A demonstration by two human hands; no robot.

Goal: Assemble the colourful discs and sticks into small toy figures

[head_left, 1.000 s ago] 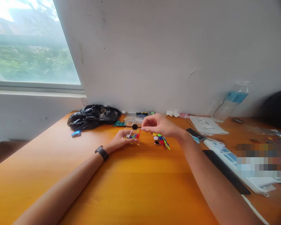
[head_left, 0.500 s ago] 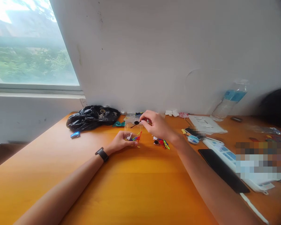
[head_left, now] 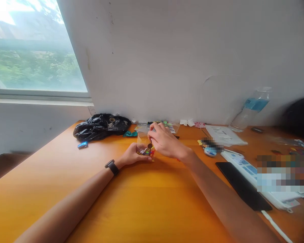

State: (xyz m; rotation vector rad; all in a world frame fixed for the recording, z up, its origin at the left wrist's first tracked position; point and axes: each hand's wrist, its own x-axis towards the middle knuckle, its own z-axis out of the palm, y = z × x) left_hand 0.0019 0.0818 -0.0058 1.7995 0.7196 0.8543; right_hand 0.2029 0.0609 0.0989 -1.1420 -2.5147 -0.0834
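Note:
My left hand (head_left: pixel 132 155), with a dark watch on its wrist, is closed around a clear plastic container (head_left: pixel 142 141); whether it is a bag or a box I cannot tell. Small coloured plastic pieces (head_left: pixel 147 152), red, yellow, green and white, show inside it. Above its opening, my right hand (head_left: pixel 163 139) pinches a thin dark stick-like piece with a round disc (head_left: pixel 149 146), pointing down among the coloured pieces. My right hand and wrist mostly cover the small pile on the table, leaving only a bit of red (head_left: pixel 178 160) in sight.
A black plastic bag (head_left: pixel 101 127) lies at the back left, near a blue packet (head_left: pixel 82 144) and a teal wrapper (head_left: pixel 130 134). To the right are a bottle (head_left: pixel 253 108), paper (head_left: pixel 224 134), a black phone-like slab (head_left: pixel 243 185) and a white case (head_left: pixel 245 165).
My right hand has come down and closer to the container, bringing the dark disc piece from above it to its opening. My left hand stays nearly in place.

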